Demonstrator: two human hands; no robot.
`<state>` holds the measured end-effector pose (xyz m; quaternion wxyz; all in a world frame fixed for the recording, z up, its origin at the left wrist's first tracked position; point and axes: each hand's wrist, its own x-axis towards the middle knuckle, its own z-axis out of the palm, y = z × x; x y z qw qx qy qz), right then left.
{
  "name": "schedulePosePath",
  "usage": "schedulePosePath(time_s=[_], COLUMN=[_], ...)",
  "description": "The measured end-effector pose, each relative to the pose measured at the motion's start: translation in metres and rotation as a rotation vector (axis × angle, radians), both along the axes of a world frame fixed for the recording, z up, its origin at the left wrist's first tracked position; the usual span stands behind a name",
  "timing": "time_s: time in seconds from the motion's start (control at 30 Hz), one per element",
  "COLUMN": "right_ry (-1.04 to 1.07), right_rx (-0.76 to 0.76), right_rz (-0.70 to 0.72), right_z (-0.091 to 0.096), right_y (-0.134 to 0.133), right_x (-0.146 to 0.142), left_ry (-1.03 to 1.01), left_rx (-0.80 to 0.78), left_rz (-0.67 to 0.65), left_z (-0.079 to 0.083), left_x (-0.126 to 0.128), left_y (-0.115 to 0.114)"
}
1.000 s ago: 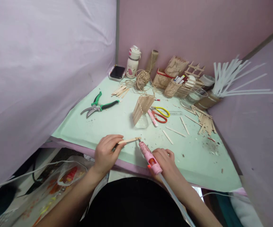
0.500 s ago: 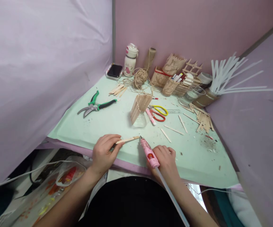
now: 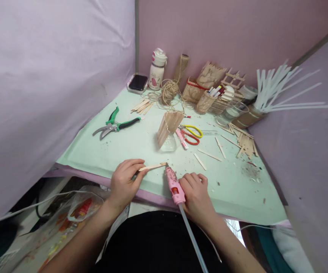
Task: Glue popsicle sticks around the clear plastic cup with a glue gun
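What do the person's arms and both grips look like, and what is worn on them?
The left grip and right grip are bare, five-fingered hands without gloves. No watch or bracelet shows. The left forearm and right forearm show no sleeves; a black garment covers the torso.

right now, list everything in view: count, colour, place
glue gun: one, pink, front
held stick: one, pale, front
panel: one, brown, middle
dish: one, clear, beside panel
shears: one, green-black, left
scissors: one, red-yellow, centre right
loose sticks: many, pale, right, back left
twine: one ball, tan, back
bottle: one, white, back left
phone: one, black, back left
wooden holders: several, brown, back right
markers: several, mixed, back right
rods: many, white, back right
table: one, pale green, below
left grip: one, bare, holding stick
right grip: one, bare, holding glue gun
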<state>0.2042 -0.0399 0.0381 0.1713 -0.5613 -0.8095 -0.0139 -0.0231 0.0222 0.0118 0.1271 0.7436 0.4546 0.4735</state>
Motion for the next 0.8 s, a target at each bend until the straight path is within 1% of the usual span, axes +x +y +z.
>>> schedulePosePath(time_s=[0.33, 0.8], right_ry=[0.014, 0.063], right_rx=[0.020, -0.021], right_rz=[0.069, 0.118], right_z=[0.0010, 0.0063], right_y=[0.0038, 0.0050], right_x=[-0.0030, -0.0060], left_ry=[0.001, 0.015], left_rx=[0.012, 0.016], left_rz=[-0.001, -0.013], left_z=[0.0000, -0.0014], left_x=[-0.0008, -0.0012], left_y=[-0.0001, -0.0001])
